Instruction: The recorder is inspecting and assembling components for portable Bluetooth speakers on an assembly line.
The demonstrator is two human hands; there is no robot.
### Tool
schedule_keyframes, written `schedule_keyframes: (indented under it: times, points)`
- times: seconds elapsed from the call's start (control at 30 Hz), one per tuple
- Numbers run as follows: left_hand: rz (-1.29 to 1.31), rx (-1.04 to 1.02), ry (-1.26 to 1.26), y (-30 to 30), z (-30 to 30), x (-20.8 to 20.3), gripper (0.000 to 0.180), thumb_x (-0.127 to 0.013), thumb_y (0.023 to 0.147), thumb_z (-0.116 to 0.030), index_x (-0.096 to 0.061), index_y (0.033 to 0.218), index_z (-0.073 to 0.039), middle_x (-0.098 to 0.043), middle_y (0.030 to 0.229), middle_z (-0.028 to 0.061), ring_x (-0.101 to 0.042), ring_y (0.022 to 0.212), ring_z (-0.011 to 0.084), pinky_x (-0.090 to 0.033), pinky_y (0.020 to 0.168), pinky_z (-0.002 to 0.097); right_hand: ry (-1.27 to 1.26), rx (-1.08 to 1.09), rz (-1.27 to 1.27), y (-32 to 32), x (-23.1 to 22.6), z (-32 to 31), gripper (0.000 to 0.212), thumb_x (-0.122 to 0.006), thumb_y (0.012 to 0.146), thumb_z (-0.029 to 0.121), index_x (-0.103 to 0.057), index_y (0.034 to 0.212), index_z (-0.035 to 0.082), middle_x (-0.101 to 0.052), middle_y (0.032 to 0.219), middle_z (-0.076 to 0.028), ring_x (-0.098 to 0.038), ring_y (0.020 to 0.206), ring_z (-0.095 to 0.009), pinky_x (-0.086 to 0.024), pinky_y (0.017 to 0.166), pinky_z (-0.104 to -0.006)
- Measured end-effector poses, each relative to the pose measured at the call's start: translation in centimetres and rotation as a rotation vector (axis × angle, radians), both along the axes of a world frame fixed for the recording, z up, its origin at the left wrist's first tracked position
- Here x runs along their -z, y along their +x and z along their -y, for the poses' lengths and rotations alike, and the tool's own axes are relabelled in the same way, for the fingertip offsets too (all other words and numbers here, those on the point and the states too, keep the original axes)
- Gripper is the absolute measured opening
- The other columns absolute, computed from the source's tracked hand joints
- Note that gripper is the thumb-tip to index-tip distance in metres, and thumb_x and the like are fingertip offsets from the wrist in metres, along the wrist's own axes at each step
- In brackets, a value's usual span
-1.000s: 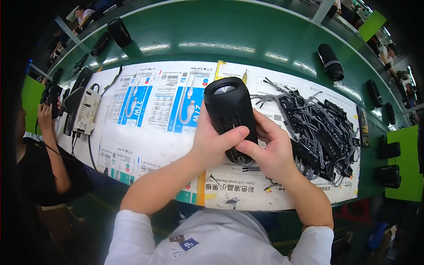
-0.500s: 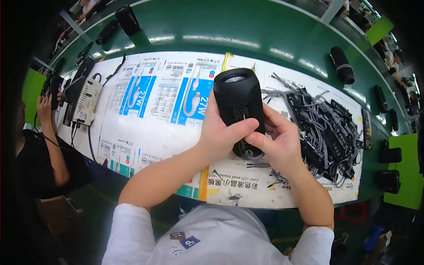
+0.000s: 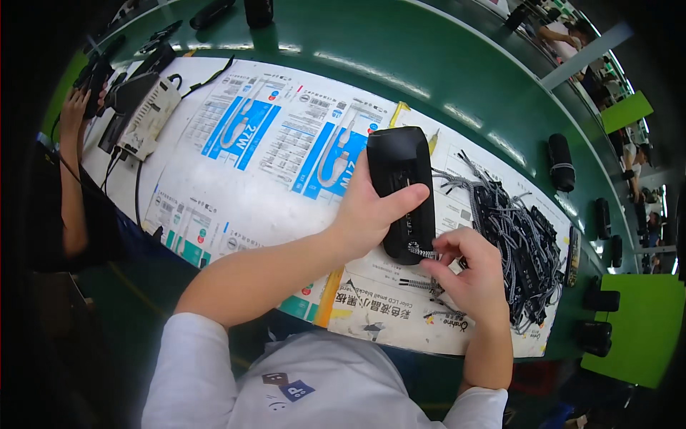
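Observation:
A black cylindrical portable speaker (image 3: 401, 154) is held above the covered table, its long side with a slotted dark panel facing up. My left hand (image 3: 371, 214) wraps round its left side, thumb lying across the panel. At the speaker's near end a short black-and-white braided cord (image 3: 423, 252) sticks out. My right hand (image 3: 468, 268) is closed in a pinch on this cord, thumb and forefinger at its tip. Right of my hands lies a tangled pile of black strips with braided cords (image 3: 522, 243); a few loose cord ends lie below the speaker.
Printed cardboard sheets (image 3: 214, 179) cover the green table (image 3: 357, 39). A white box-shaped device (image 3: 148, 118) with cables stands at left, near a co-worker's hand (image 3: 73, 111). More black speakers sit at the far edge (image 3: 259, 11) and right (image 3: 562, 163).
My right hand has left the speaker's side and moved to the cord at its near end. The speaker has tilted, its round far end turning out of sight. The view has rotated somewhat.

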State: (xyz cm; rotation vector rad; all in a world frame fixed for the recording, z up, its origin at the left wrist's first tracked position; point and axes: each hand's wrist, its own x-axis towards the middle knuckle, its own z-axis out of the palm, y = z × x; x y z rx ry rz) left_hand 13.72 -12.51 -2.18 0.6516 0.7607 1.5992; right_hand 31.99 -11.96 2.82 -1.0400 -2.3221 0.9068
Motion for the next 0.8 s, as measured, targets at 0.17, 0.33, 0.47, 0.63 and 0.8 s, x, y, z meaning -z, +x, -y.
schedule_keyframes:
  times: [0.17, 0.33, 0.47, 0.63, 0.8]
  points:
    - [0.028, 0.005, -0.012, -0.3, 0.0, -0.1, 0.048, -0.066, 0.08, -0.009, -0.039, 0.12, -0.005, -0.054, 0.102, 0.0068, -0.057, 0.09, 0.0148, -0.051, 0.076, 0.0311, 0.024, -0.027, 0.044, 0.1, -0.2, -0.2, 0.017, -0.066, 0.067, -0.006, -0.058, 0.08, 0.001, -0.056, 0.071, -0.006, -0.055, 0.058, -0.013, -0.045, 0.055, -0.0235]
    - [0.178, 0.112, -0.071, -0.8, 0.3, -0.2, 0.05, -0.065, 0.081, -0.02, -0.042, 0.122, -0.005, -0.055, 0.107, 0.0103, -0.058, 0.095, 0.0201, -0.051, 0.081, 0.0352, 0.291, 0.118, -0.001, -0.1, -0.1, -0.6, 0.018, -0.06, 0.067, -0.007, -0.056, 0.081, 0.002, -0.056, 0.076, -0.009, -0.057, 0.061, -0.02, -0.048, 0.055, -0.0286]
    - [0.347, 0.415, -0.112, -1.1, 0.3, -0.1, 0.065, -0.061, 0.081, -0.044, -0.042, 0.127, -0.003, -0.053, 0.119, 0.0166, -0.057, 0.105, 0.0271, -0.049, 0.089, 0.0412, 0.322, 0.113, -0.153, -0.4, 1.0, -0.9, 0.018, -0.059, 0.067, -0.008, -0.056, 0.082, 0.001, -0.059, 0.083, -0.011, -0.06, 0.067, -0.021, -0.049, 0.061, -0.027]
    - [0.419, 0.396, -0.062, -1.2, 0.4, -0.1, 0.068, -0.06, 0.082, -0.045, -0.04, 0.129, -0.002, -0.052, 0.12, 0.0162, -0.056, 0.107, 0.026, -0.047, 0.092, 0.0406, -0.313, 0.121, -0.427, -0.7, 2.6, -0.1, 0.019, -0.055, 0.077, -0.006, -0.054, 0.095, -0.001, -0.063, 0.092, -0.009, -0.063, 0.081, -0.017, -0.049, 0.07, -0.0258]
    - [0.366, 0.335, 0.02, -1.2, 0.3, -0.3, 0.057, -0.063, 0.083, -0.035, -0.042, 0.125, -0.002, -0.053, 0.118, 0.0134, -0.057, 0.102, 0.0233, -0.048, 0.089, 0.0381, -0.832, -0.069, -0.827, -0.8, 2.4, -0.4, 0.058, -0.061, 0.08, 0.002, -0.035, 0.131, -0.005, -0.052, 0.12, -0.013, -0.051, 0.112, -0.02, -0.039, 0.096, -0.0322]
